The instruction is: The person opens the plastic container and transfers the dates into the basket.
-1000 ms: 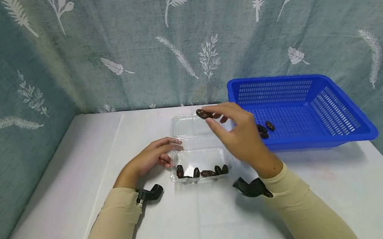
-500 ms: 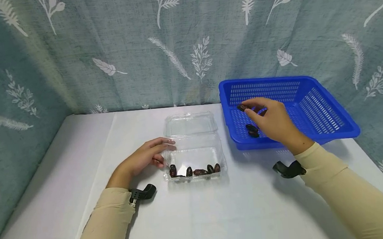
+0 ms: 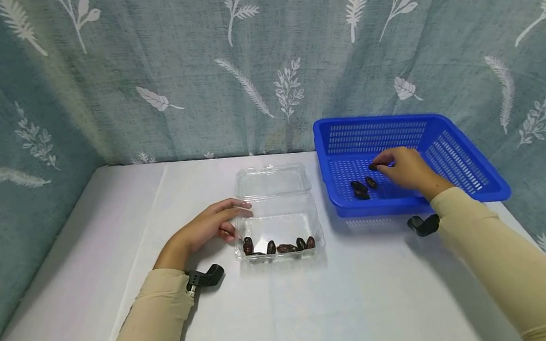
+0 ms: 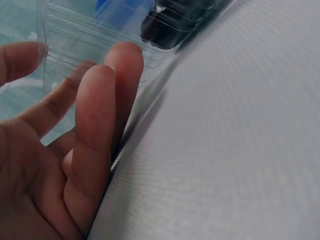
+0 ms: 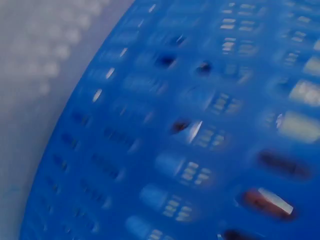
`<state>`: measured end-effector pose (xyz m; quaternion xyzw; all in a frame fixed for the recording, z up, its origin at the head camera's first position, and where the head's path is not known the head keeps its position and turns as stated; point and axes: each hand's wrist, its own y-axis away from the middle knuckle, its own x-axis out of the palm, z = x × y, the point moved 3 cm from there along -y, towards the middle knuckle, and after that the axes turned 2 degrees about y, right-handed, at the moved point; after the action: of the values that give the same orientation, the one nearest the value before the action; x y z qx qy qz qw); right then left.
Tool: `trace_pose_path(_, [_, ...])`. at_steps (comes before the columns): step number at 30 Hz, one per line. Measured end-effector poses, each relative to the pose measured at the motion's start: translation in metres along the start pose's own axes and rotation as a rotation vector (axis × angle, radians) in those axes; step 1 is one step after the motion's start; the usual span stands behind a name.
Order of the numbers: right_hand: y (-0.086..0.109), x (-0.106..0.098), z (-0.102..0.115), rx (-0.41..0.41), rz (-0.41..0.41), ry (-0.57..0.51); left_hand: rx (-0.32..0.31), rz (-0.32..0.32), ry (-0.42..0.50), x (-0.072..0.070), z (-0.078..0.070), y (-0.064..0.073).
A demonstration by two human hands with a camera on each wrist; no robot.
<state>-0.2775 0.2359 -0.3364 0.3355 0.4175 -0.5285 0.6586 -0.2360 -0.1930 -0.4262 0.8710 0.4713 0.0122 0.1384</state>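
Note:
In the head view my right hand (image 3: 406,168) reaches into the blue basket (image 3: 492,194), a dark brown date (image 3: 373,167) pinched at its fingertips. Just below lie three more dates (image 3: 370,182) on the basket floor. My left hand (image 3: 209,225) rests against the left side of a clear plastic clamshell box (image 3: 276,205), fingers mostly straight. Several dates (image 3: 287,248) line the box's near edge. In the left wrist view the fingers (image 4: 95,110) touch the box's ribbed wall (image 4: 75,30). The right wrist view is blurred and shows a reddish-brown date (image 5: 267,202) but no hand.
The box's lid (image 3: 271,180) lies folded back toward the curtain (image 3: 186,64), which closes off the back and left. A white cloth covers the table (image 3: 285,310). The basket's raised walls stand at the back right.
My right hand has carried a date from above the clamshell box rightward and down into the basket. The left hand stays at the box. The head view has shifted slightly.

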Motion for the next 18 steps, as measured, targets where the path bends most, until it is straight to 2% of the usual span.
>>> trace_pose_path(7, [-0.008, 0.008, -0.016, 0.024, 0.055, 0.067, 0.002, -0.006, 0.002, 0.001, 0.001, -0.003])
trace_pose_path(11, [-0.009, 0.013, -0.016, 0.042, 0.100, 0.089, -0.008, -0.005, 0.001, 0.001, 0.003, -0.003])
trace_pose_path(18, [-0.010, 0.015, -0.014, 0.063, 0.109, 0.108, 0.003, -0.021, 0.021, 0.002, 0.003, -0.002])
